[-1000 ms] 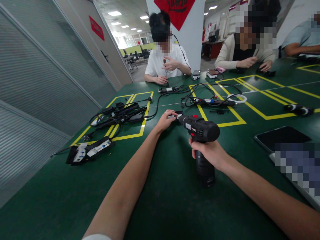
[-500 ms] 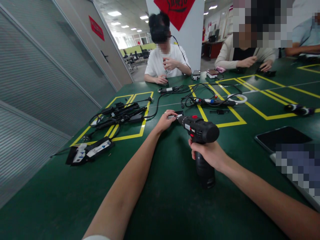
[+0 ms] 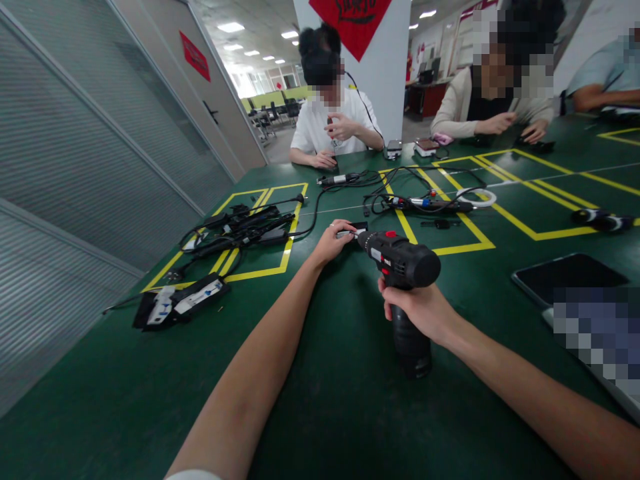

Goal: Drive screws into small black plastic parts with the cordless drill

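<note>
My right hand (image 3: pixel 413 303) is wrapped round the grip of a black cordless drill (image 3: pixel 400 257) with red switches. The drill points away and to the left, its battery end low over the table. Its tip reaches a small black part (image 3: pixel 362 225) with a silvery-white piece, beside my left hand (image 3: pixel 333 242). The fingers of that hand are closed on this part and press it down at the table. The drill's body and the fingers hide much of the contact, so I cannot tell what the bit touches.
Left lie a heap of black cables and parts (image 3: pixel 250 233) and a black-and-white part (image 3: pixel 180 303). Another cable bundle with tools (image 3: pixel 420 203) lies ahead. A dark phone (image 3: pixel 570 277) rests at right. Across the green table (image 3: pixel 320 413) sit a headset-wearing person (image 3: pixel 333 110) and other people.
Both hands and the drill keep their places at the small part. The whole view has shifted very slightly. The person at the far right has lowered their head a little.
</note>
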### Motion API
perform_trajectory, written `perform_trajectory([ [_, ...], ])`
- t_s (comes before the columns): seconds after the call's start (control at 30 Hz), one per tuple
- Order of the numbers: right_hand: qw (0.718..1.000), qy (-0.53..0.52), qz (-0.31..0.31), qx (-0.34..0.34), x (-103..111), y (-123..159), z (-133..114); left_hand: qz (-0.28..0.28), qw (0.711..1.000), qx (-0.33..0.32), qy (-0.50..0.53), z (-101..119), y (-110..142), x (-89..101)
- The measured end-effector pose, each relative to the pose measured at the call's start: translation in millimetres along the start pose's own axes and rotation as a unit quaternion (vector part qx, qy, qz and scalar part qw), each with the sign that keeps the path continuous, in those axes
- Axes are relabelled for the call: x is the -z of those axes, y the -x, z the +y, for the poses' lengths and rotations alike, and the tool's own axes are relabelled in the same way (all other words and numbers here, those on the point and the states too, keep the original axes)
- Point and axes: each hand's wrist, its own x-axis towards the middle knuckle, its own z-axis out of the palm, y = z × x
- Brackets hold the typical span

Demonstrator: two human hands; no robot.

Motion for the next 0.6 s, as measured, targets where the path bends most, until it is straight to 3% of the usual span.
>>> perform_trajectory([
  [0.6,1.000,0.012,0.007,0.002,-5.6,-2.6,-1.8,0.000,1.000,-0.006,-0.012,5.5,1.0,1.3],
])
